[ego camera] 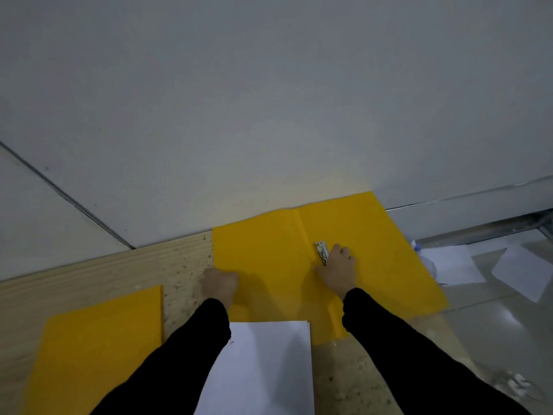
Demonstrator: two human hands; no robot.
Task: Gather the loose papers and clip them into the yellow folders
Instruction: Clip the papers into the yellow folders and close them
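Observation:
An open yellow folder (269, 250) lies flat on the wooden board against the wall, its crease running down the middle. A small metal clip (322, 251) sits beside the crease. My right hand (339, 269) rests on the folder's right half with its fingers curled at the clip. My left hand (221, 284) is a fist pressing on the folder's left edge. A stack of white papers (266, 366) lies between my forearms, overlapping the folder's near edge. A second yellow folder (98, 348), closed, lies at the lower left.
The wooden board (149, 265) ends at a grey wall (269, 115) behind. To the right, on the glossy floor, lie two loose white sheets (452, 265) (523, 272) and a clear plastic bottle (426, 262).

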